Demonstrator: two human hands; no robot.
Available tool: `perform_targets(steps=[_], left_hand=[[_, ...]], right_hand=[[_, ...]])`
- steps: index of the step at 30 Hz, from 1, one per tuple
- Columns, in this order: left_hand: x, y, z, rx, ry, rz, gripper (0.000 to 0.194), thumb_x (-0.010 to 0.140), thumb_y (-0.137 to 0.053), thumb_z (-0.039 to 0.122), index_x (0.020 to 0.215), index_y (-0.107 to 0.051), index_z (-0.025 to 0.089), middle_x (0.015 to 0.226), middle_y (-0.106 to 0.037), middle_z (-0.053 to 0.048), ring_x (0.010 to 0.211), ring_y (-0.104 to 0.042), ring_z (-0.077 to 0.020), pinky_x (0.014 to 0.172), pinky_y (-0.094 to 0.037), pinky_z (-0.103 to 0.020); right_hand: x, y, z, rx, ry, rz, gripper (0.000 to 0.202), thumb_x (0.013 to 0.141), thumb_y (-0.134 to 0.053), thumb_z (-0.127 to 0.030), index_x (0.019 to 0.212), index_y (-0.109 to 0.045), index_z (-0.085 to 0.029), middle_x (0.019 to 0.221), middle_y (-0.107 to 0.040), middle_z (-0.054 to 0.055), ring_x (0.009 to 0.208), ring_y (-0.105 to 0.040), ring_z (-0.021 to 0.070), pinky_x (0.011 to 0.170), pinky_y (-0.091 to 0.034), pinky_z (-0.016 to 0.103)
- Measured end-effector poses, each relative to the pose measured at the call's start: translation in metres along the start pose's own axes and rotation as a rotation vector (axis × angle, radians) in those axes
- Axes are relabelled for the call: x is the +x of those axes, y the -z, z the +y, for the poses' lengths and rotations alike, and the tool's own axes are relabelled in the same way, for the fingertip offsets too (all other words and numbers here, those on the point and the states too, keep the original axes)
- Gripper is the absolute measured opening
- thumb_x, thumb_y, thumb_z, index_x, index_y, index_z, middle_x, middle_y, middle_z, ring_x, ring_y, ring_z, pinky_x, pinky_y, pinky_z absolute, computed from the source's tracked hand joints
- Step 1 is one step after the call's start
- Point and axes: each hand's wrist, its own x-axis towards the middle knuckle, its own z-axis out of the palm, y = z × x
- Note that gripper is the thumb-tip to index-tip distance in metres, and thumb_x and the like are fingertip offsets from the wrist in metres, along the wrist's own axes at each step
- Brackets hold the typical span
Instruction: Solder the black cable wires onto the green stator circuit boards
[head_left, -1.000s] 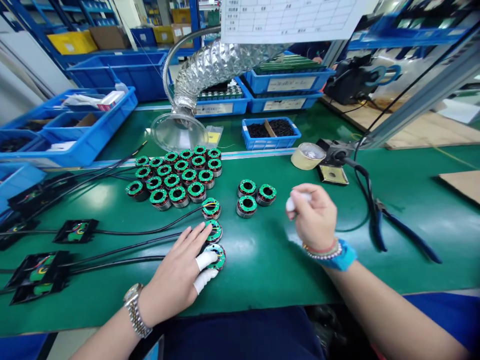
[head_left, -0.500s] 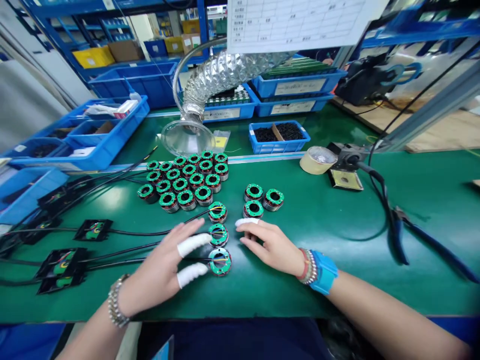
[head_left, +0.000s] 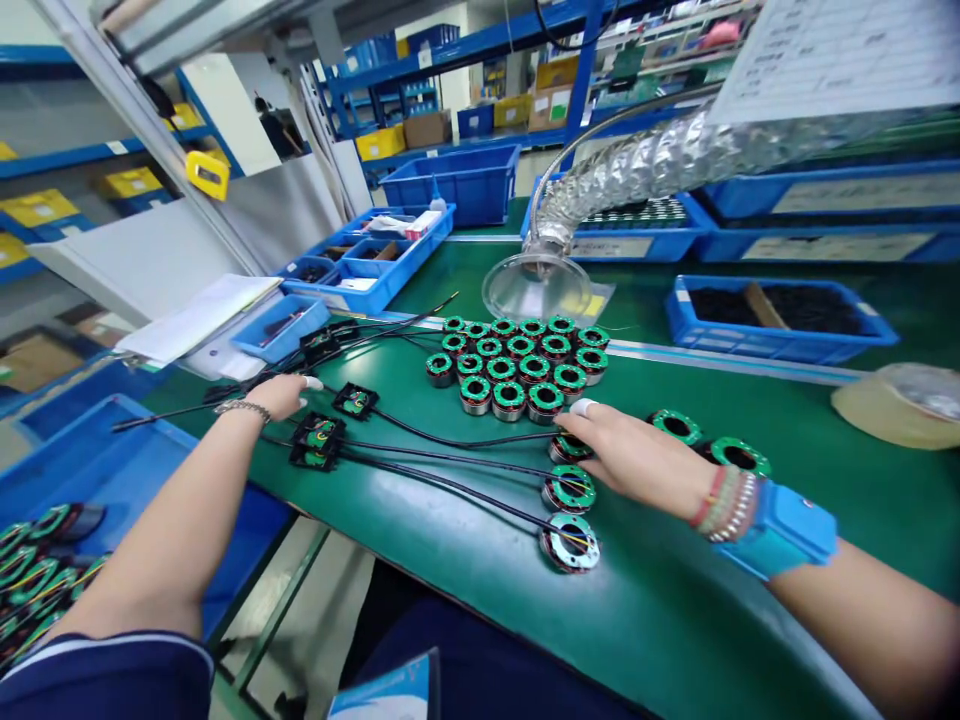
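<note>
My left hand (head_left: 279,397) is curled over the black cables at the left, beside the small black boxes. Its fingers close on a black cable (head_left: 324,390), though the grip is partly hidden. One open black box (head_left: 355,401) with a green circuit board lies just right of it. My right hand (head_left: 630,460) has its fingers around a motor stator (head_left: 568,449) with a green ring board, partly covering it. Two more wired stators, one green-topped (head_left: 568,489) and one pale-topped (head_left: 571,543), sit in line nearer me. White covers sit on some fingertips.
Several green-topped stators (head_left: 507,398) stand grouped behind the wired row, and others (head_left: 739,457) beyond my right wrist. A clear fume hood (head_left: 538,288) stands behind. A blue bin (head_left: 780,340), a tape roll (head_left: 900,405) and a blue crate (head_left: 127,440) surround the work area.
The view has turned left. My left hand has moved from beside the wired stators to the cables and boxes. My right hand has come onto the farthest wired stator.
</note>
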Motion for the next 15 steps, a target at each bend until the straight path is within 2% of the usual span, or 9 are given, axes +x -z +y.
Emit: perform_targets(steps=[4,9,12,15], left_hand=[[0.006,-0.013,0.002,-0.033,0.02,0.096,0.036,0.08,-0.05,0.023,0.115,-0.058,0.019,0.121,-0.056,-0.009,0.099,-0.059,-0.0232,0.083,-0.044,-0.028],[0.008,-0.024,0.005,-0.082,0.092,0.224,0.041,0.085,-0.045,0.024,0.126,-0.048,0.02,0.137,-0.041,-0.011,0.097,-0.06,-0.0264,0.079,-0.046,-0.033],[0.011,-0.025,0.006,-0.113,0.11,0.235,0.038,0.082,-0.051,0.025,0.12,-0.054,0.019,0.128,-0.052,-0.009,0.093,-0.062,-0.0255,0.076,-0.047,-0.031],[0.013,-0.011,0.009,-0.146,0.114,0.257,0.028,0.08,-0.055,0.026,0.105,-0.064,0.016,0.109,-0.065,-0.005,0.091,-0.061,-0.0212,0.078,-0.047,-0.026]], right_hand=[[0.001,0.0,-0.003,-0.032,-0.078,-0.049,0.035,0.075,-0.063,-0.014,0.11,-0.059,-0.014,0.1,-0.056,0.013,0.081,-0.065,0.025,0.067,-0.051,0.033],[-0.003,-0.004,-0.002,0.002,-0.103,-0.069,0.034,0.074,-0.059,-0.008,0.107,-0.056,-0.015,0.1,-0.058,0.01,0.08,-0.065,0.0203,0.068,-0.047,0.028],[-0.004,-0.008,-0.001,0.091,-0.085,-0.051,0.037,0.074,-0.057,-0.006,0.11,-0.052,-0.013,0.102,-0.061,0.011,0.09,-0.063,0.0213,0.075,-0.047,0.028],[-0.006,-0.007,-0.001,0.102,-0.098,-0.031,0.036,0.075,-0.059,-0.009,0.11,-0.05,-0.013,0.103,-0.061,0.012,0.092,-0.063,0.0222,0.077,-0.047,0.03]])
